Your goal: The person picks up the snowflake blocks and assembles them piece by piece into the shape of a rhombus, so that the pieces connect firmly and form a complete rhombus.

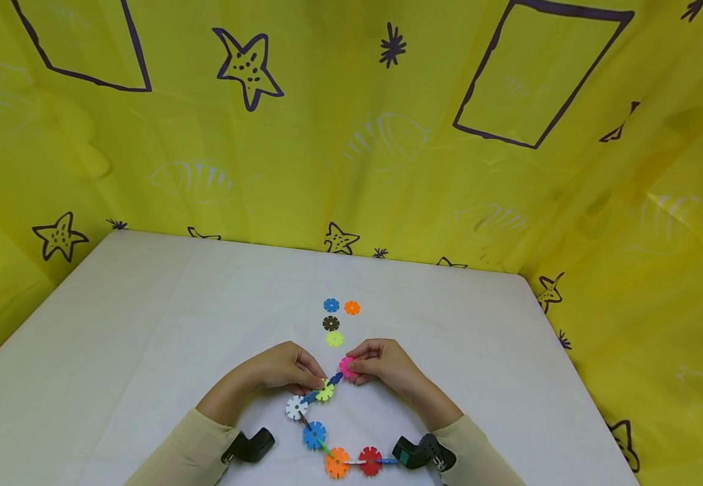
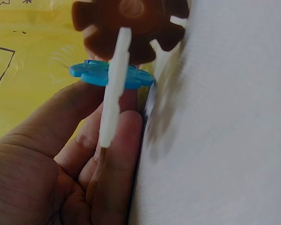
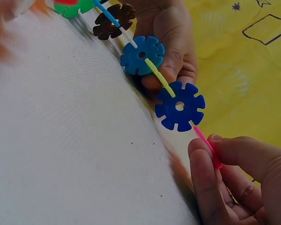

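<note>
Left hand (image 1: 285, 366) pinches the notched-disc chain (image 1: 310, 430) near its yellow-green disc (image 1: 326, 393); right hand (image 1: 386, 363) pinches the pink disc (image 1: 345, 366), touching the dark blue disc (image 3: 190, 113). The chain curves across the white tabletop (image 1: 206, 290), four loose discs (image 1: 334, 339) lying beyond.

Left fingers (image 1: 307, 379) and right fingers (image 1: 363, 366) both in a pinch (near each other), forearms (image 1: 181, 445) aslant inward.

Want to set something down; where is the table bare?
Bare: the table left of the left hand and right of the right hand, both out to the yellow curtain, and behind the four loose discs. Crowded: front middle, around the disc chain.
</note>
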A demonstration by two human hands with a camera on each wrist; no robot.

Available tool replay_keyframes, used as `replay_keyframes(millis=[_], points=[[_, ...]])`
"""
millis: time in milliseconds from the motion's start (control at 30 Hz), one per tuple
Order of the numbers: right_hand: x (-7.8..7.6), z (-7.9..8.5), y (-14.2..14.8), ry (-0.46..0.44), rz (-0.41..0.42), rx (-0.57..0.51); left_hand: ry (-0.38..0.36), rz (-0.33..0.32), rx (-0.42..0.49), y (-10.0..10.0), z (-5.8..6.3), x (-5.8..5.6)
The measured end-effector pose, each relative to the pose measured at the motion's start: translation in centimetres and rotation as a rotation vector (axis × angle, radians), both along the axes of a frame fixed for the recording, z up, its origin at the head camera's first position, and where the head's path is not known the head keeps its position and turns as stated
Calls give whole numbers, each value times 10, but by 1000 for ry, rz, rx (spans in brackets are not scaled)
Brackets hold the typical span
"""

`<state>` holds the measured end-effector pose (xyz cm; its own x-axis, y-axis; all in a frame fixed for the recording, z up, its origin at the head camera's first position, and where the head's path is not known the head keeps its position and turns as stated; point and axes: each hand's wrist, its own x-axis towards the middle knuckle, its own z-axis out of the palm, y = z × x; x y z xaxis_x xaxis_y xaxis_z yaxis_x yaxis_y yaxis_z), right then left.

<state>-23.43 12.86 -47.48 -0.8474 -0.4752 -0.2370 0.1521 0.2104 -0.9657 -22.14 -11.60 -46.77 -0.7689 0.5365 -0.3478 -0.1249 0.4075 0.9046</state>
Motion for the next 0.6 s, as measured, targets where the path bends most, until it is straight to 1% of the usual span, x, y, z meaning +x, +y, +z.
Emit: replay_keyframes(millis=[133,333,600], points=[[1,0,-1,1,0,-2,18,-1,-5,1,0,1],[2,0,-3,-23,2,-19,48,3,0,2,1,2],[3,1,-4,-27,-27,-9,42,2,-20,3,2,2]])
